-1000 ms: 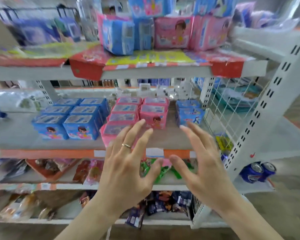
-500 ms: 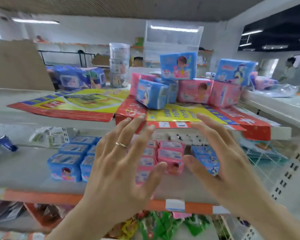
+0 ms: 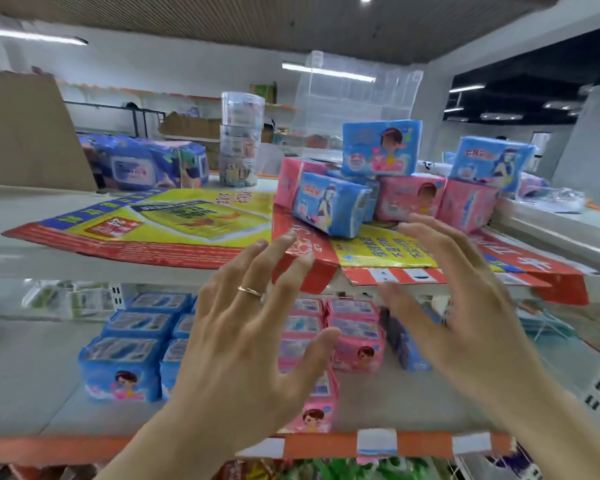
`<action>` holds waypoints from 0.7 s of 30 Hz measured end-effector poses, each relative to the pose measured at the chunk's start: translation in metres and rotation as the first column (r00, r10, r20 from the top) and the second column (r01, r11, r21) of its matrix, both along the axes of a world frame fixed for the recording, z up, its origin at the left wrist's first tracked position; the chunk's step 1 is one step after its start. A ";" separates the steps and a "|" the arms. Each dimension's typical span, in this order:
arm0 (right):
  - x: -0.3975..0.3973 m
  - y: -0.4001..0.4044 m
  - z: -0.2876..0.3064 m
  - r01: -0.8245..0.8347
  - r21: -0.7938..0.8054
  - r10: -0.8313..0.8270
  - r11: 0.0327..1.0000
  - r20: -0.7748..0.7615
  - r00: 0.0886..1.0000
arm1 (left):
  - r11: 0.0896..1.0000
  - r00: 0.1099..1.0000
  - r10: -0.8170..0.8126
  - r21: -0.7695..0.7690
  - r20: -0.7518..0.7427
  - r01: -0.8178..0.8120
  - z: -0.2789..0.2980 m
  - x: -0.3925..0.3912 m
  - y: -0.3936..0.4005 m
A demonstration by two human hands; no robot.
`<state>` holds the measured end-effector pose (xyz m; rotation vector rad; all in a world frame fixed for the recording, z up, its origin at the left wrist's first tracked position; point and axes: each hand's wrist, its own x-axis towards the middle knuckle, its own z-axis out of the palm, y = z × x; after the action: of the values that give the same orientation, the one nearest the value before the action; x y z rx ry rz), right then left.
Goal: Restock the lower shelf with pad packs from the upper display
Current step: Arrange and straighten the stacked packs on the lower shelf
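Observation:
Pink and blue pad packs are piled on the upper display; nearest is a tilted blue pack (image 3: pixel 329 207), with a pink pack (image 3: pixel 409 197) behind it and another blue pack (image 3: pixel 381 148) on top. On the lower shelf (image 3: pixel 32 362) stand rows of blue packs (image 3: pixel 122 368) and pink packs (image 3: pixel 355 332). My left hand (image 3: pixel 246 344), wearing a ring, and my right hand (image 3: pixel 444 299) are raised with fingers spread, empty, just in front of and below the tilted blue pack. My hands hide part of the lower rows.
Yellow and red posters (image 3: pixel 174 220) lie flat on the upper shelf. A large blue wrapped bundle (image 3: pixel 146 164) and stacked clear containers (image 3: pixel 239 140) stand at the back. A clear plastic box (image 3: pixel 354 105) sits behind the pile. Cardboard (image 3: pixel 25 133) leans at the left.
The view has tilted up from the lower shelf to the upper display. Both hands have risen, still spread and empty, toward the pile of packs.

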<state>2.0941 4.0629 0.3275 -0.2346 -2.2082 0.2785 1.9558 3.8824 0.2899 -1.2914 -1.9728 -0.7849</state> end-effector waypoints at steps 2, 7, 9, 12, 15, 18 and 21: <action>-0.011 0.004 0.007 0.051 -0.009 -0.051 0.999 0.007 0.999 | 1.000 1.000 -0.025 0.002 0.009 0.025 -0.001 -0.004 0.005; -0.046 0.021 0.026 0.146 -0.023 -0.145 0.989 0.030 0.989 | 0.997 0.998 -0.063 0.044 -0.013 0.063 0.005 -0.015 0.011; -0.063 0.028 0.034 0.169 -0.061 -0.165 0.984 0.059 0.984 | 0.998 0.999 -0.047 0.045 -0.014 0.048 0.006 -0.021 0.010; -0.092 0.039 0.045 0.216 -0.071 -0.205 0.974 0.146 0.968 | 0.999 1.000 -0.008 0.050 0.007 0.008 0.004 -0.027 0.011; -0.124 0.057 0.053 0.286 -0.130 -0.239 0.949 0.291 0.926 | 0.999 0.999 0.020 0.046 0.030 -0.021 0.005 -0.029 0.012; -0.149 0.074 0.053 0.326 -0.215 -0.224 0.921 0.391 0.893 | 0.997 0.998 0.055 0.045 0.039 -0.057 0.006 -0.030 0.011; -0.162 0.082 0.046 0.339 -0.236 -0.215 0.911 0.430 0.877 | 0.995 0.995 0.082 0.052 0.050 -0.085 0.004 -0.030 0.009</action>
<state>1.9323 4.1448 0.3736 -0.8444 -2.4795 0.4413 1.9261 3.8917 0.2942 -1.1604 -2.0158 -0.8302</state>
